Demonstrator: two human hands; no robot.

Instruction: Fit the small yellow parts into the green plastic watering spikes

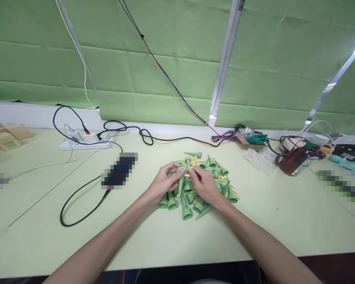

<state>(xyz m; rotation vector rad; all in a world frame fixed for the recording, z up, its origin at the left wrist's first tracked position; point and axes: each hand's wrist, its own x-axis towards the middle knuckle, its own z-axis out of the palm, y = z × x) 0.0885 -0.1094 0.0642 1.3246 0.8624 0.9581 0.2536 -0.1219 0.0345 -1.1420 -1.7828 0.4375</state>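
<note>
Pointing nearward (narrow tip): green spike [180, 188]

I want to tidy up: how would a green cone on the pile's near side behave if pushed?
The green cone tapers, so it would probably roll in an arc. It looks hollow at its wide end, suggesting light weight. Being smooth and plastic-looking, it is likely stiff.
</note>
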